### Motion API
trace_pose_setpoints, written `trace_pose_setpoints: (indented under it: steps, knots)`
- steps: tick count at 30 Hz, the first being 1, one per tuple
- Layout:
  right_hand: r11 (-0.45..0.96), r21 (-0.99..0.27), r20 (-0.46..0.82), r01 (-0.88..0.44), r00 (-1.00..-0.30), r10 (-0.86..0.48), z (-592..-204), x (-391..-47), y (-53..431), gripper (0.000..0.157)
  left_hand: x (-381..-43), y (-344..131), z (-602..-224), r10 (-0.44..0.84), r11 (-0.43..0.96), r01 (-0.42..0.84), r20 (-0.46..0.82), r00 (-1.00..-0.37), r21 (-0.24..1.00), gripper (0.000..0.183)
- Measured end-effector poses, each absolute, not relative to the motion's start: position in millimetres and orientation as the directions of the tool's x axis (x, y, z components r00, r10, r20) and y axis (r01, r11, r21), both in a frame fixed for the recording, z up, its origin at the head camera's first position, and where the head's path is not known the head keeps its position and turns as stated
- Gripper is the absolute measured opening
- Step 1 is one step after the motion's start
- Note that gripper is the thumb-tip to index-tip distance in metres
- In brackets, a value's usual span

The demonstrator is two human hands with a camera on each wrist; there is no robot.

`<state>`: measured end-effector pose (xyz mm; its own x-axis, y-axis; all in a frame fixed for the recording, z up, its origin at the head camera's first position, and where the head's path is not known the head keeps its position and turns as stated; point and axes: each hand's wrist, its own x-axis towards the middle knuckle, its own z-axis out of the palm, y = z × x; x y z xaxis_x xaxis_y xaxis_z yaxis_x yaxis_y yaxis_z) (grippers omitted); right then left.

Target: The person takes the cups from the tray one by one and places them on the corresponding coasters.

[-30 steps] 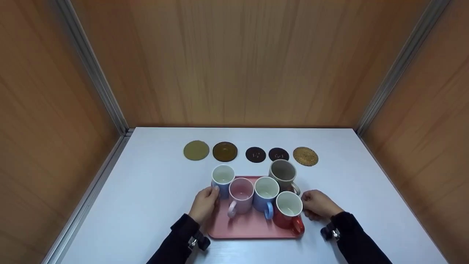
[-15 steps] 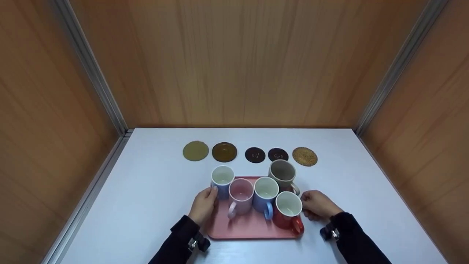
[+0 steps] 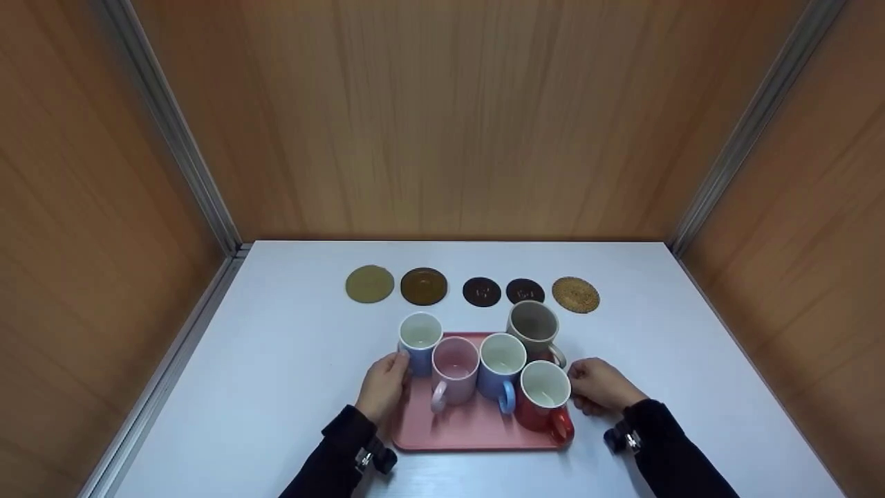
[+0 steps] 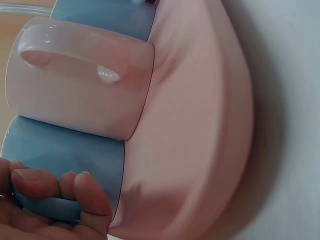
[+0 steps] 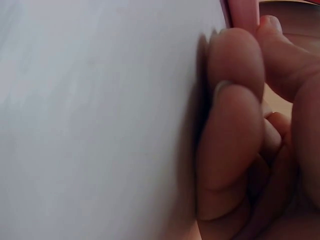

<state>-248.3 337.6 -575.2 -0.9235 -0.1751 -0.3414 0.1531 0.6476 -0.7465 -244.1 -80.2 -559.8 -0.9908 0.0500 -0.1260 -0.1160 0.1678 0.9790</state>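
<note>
A pink tray (image 3: 470, 434) carries several upright mugs. My left hand (image 3: 382, 387) is at its left side, fingers (image 4: 92, 197) curled round the handle of the light blue mug (image 4: 80, 145). Beside that mug stand a pink mug (image 3: 456, 389) with its handle toward me and a second blue mug (image 3: 494, 384). A red mug (image 3: 531, 413) occupies the front right corner, a grey mug (image 3: 523, 340) the back right. At the right edge my right hand (image 3: 605, 387) pinches the tray rim (image 5: 245, 15) between thumb and index finger, the other fingers folded low against the table.
Behind the tray lie several round coasters in a row: an olive one (image 3: 370, 284), a brown one (image 3: 424, 286), two dark ones (image 3: 482, 292) and a speckled tan one (image 3: 576, 295). Wooden panels (image 3: 442, 124) enclose the white table (image 3: 276, 332) at the back and sides.
</note>
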Motion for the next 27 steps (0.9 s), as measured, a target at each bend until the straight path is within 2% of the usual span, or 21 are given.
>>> trace_pose_setpoints:
  steps: [13, 19, 27]
  knots:
    - [0.644, -0.741, -0.369, 0.188, -0.916, -0.158, -578.1, -248.1, 337.7, 0.022, -244.2, -83.5, -552.8, 0.009, 0.216, -0.103, -0.108, -0.994, 0.971, 0.043]
    - [0.649, -0.743, -0.356, 0.163, -0.917, -0.178, -577.4, -248.9, 338.3, 0.023, -245.3, -83.8, -545.6, 0.016, 0.231, -0.094, -0.100, -0.995, 0.969, 0.042]
    - [0.636, -0.751, -0.356, 0.178, -0.920, -0.163, -577.4, -250.3, 339.0, 0.023, -249.3, -84.2, -537.9, 0.009, 0.292, -0.181, -0.192, -0.981, 0.939, 0.055]
